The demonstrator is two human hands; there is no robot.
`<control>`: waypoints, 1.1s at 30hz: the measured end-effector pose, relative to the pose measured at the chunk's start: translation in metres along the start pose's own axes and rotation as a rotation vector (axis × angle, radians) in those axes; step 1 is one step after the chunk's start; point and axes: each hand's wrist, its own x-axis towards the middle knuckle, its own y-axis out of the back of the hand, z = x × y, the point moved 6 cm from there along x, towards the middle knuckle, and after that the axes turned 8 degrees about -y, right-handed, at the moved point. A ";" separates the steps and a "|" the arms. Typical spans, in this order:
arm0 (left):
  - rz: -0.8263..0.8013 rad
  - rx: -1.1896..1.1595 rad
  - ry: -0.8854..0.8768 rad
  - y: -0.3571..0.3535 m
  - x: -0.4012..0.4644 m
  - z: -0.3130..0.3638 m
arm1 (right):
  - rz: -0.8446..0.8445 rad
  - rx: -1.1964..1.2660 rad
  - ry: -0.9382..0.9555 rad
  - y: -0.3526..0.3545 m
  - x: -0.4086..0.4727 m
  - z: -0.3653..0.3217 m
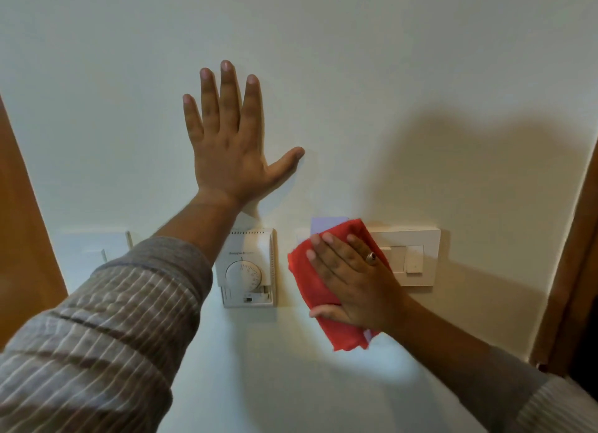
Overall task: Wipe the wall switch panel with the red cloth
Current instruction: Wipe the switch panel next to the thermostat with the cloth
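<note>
A white wall switch panel (pixel 411 256) is fixed to the pale wall at the right. Its left part is hidden under the red cloth (pixel 310 277), which my right hand (pixel 352 277) presses flat against the wall with fingers spread; a ring shows on one finger. The panel's right rocker switch stays visible. My left hand (pixel 231 138) lies flat on the bare wall higher up and to the left, fingers apart, holding nothing.
A white dial thermostat (pixel 247 267) hangs between my two arms, just left of the cloth. Another white plate (pixel 87 251) sits further left. Wooden door frames border the wall at the left edge (pixel 22 232) and the right edge (pixel 576 254).
</note>
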 end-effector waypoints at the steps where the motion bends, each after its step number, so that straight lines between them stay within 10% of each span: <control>1: 0.006 0.004 0.000 0.001 0.001 0.000 | -0.012 -0.039 -0.032 -0.003 0.006 -0.008; 9: -0.010 0.004 -0.010 -0.002 0.000 -0.005 | -0.111 0.116 0.515 0.001 0.006 -0.002; 18: 0.002 0.004 -0.005 0.000 0.000 -0.003 | -0.053 -0.035 -0.175 -0.010 -0.011 -0.020; 25: -0.007 0.000 -0.002 0.000 -0.001 -0.002 | -0.045 0.052 0.299 -0.003 -0.025 0.009; 33: 0.005 0.024 0.004 0.000 0.001 -0.001 | -0.007 -0.048 -0.143 -0.010 0.000 -0.025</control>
